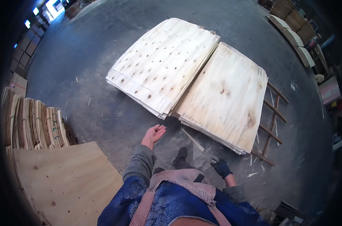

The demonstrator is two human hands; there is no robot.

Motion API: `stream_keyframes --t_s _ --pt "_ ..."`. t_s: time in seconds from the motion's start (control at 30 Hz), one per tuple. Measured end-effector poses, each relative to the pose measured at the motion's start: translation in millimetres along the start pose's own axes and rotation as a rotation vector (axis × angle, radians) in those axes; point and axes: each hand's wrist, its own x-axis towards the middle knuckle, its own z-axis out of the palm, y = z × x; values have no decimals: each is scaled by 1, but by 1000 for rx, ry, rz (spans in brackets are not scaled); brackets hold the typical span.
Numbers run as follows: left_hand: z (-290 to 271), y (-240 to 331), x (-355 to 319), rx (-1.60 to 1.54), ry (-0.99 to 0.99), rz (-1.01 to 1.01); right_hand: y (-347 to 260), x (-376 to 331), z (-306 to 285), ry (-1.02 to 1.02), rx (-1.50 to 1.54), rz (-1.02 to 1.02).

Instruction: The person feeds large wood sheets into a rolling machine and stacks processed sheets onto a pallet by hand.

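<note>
My left hand (154, 135) is bare, palm partly turned up, its fingers stretched out with nothing in them. It is just short of the near corner of a stack of veneer sheets (156, 60), whose pale top sheet is dotted with many knots. Beside that, on the right, lies a second stack of veneer sheets (225, 94) with a few larger knots. Lower down, near my body, my right hand (220, 167) wears a dark blue glove with greyish fingers. It hangs below the second stack, loosely open and holding nothing visible.
A wooden frame (272, 130) sticks out right of the stacks. Wood strips (193, 140) and scraps litter the concrete floor (91, 94). At left stand bundled veneer sheets (37, 122) and a large sheet-topped pile (65, 180). More stacked sheets (291, 35) stand at the far right.
</note>
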Motion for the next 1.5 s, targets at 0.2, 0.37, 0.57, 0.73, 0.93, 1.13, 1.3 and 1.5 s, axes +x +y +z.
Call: stream_keyframes --t_s 0.2,0.37,0.57,0.73,0.93,1.13,1.3,1.5 --pt "13 40 155 20 113 -67 19 27 -7 -42 -130 104" --pt "29 69 277 55 201 -140 -11 23 -14 -71 -211 276" --pt "25 90 390 222 274 -239 -64 30 22 -166 -140 455" --pt "46 102 389 894 186 -169 -128 110 33 -198 -74 362" --pt "69 118 374 -134 -20 -200 -141 203 23 -195 19 468" --pt "168 231 306 -149 23 15 -138 245 22 -72 -211 222" --pt "271 341 197 39 -156 363 -132 275 42 -94 62 431" --pt "315 416 126 47 -261 446 -116 316 69 27 227 194"
